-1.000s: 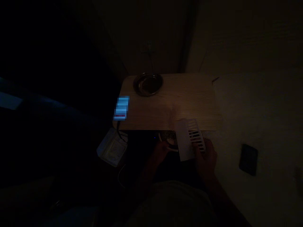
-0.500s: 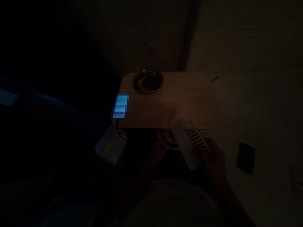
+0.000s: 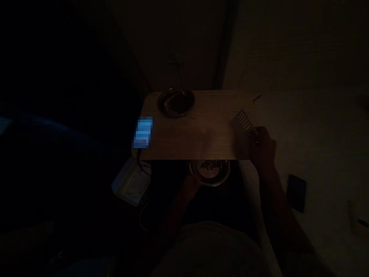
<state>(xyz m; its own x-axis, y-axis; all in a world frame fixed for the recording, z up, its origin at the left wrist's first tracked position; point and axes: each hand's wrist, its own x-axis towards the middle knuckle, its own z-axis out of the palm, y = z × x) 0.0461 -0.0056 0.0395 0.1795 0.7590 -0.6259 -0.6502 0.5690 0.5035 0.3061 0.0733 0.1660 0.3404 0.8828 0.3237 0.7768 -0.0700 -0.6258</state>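
Note:
The light is very dim. My left hand (image 3: 191, 184) grips the left rim of a round metal dish (image 3: 215, 181) just below the table's front edge. Some pale and dark contents, too dim to name, lie in this dish, and the table edge hides its far side. Over the right part of the wooden table (image 3: 213, 142), my right hand (image 3: 263, 148) is closed on a pale slotted piece (image 3: 241, 122) with a row of long openings. Its exact kind is unclear. A second round metal dish (image 3: 176, 104) rests at the table's back left, with something dark inside.
A glowing phone (image 3: 142, 132) lies at the table's left edge, a dark cable hanging from it. Below stands a pale box or packet (image 3: 132, 182). A thin dark object (image 3: 257, 99) is near the back right corner. On the floor lies a dark flat rectangle (image 3: 296, 192).
My right hand has lifted the slotted piece up and away from the lower dish, over the table's right part. More of that dish now shows. The left hand keeps its hold.

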